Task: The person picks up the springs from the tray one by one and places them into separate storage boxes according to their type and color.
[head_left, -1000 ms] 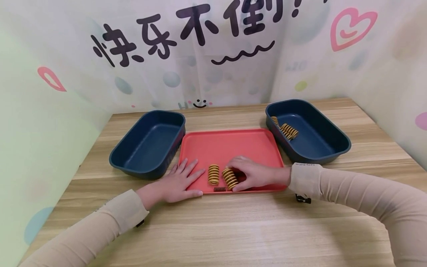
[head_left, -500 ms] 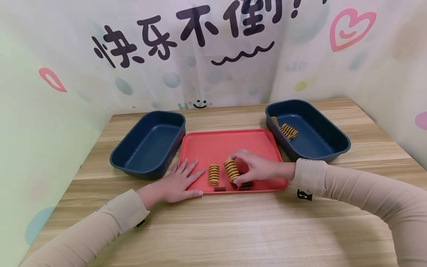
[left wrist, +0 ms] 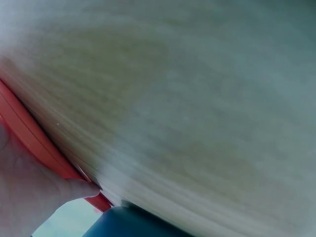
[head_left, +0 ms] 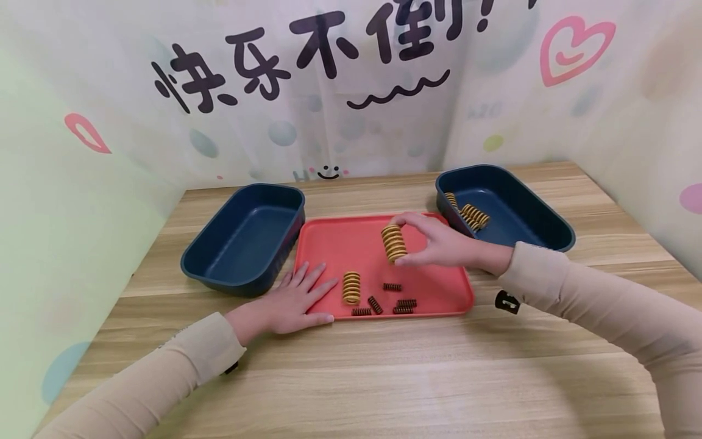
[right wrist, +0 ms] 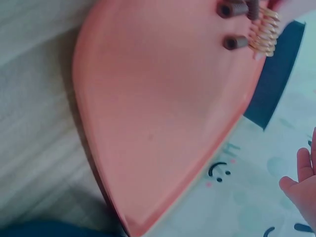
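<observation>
Currently pinched, a gold coil spring (head_left: 393, 244): caught between the thumb and fingers of the right hand (head_left: 436, 244), raised above the red tray (head_left: 340, 238) and leaning slightly.
Left hand (head_left: 290, 305): back upward at the tray's left near corner, fingers straight and spread across the red surface, grasping nothing.
Second gold spring (head_left: 351, 288): on the tray, just beside the left hand's fingertips.
Small dark springs (head_left: 392, 286): five, lying on the near part of the tray; two are side by side, one slants, one is by the near rim and one sits a little farther in.
Right blue bin (head_left: 534, 213): beside the tray's right side, several gold springs (head_left: 475, 216) gathered along its left wall.
Left blue bin (head_left: 249, 244): angled beside the tray's left side.
Wooden table (head_left: 351, 378): bears the tray and both bins.
Backdrop (head_left: 384, 140): pale, printed with large black Chinese characters, a wavy line, a smiling face and pink hearts.
Sleeves (head_left: 609, 311): beige on both arms.
</observation>
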`<state>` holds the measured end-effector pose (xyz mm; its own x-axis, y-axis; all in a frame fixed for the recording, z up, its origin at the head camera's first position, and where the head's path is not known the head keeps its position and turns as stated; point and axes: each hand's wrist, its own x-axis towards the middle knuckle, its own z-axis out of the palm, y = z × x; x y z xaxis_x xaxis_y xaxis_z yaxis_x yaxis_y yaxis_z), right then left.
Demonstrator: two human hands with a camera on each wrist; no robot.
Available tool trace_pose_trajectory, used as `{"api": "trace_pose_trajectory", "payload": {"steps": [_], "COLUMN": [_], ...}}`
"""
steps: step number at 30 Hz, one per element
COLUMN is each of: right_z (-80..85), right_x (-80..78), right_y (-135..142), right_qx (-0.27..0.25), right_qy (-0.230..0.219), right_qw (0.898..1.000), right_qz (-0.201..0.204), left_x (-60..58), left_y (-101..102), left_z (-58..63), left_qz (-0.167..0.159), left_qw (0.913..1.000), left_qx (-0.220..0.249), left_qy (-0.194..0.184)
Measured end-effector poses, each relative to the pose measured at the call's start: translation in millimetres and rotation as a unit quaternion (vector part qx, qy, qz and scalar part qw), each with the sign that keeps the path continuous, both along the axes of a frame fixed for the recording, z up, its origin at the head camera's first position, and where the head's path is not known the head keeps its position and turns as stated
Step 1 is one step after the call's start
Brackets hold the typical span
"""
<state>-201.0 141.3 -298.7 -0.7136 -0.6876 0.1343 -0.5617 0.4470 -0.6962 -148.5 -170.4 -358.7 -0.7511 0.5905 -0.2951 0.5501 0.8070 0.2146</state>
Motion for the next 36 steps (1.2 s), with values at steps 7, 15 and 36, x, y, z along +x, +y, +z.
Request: {"api": "trace_pose_trajectory", "payload": {"steps": [7,15,36], "right_z": [11.1,21.0,41.9], "right_x": [-5.2,-9.4,-31.6], "right_y": [8.7,19.1,70.1], "right_qx": [-0.019,-0.044,-0.034], "right_qy": [-0.010,-0.020,0.004], "right_qw": [0.999,0.998,0.987], "right_qz": [-0.024,-0.033,-0.156], "left_x": [0.0,1.1,0.9], "left_y": [-0.2,-0.3,0.1], "left_z": [-1.1,-1.4,-0.4], "left_qz": [0.000,0.003,0.005], "left_qw": [1.0000,1.0000,1.0000], "left_qx": [0.003,0.004,0.002], "left_qy": [0.000,-0.003,-0.001]}}
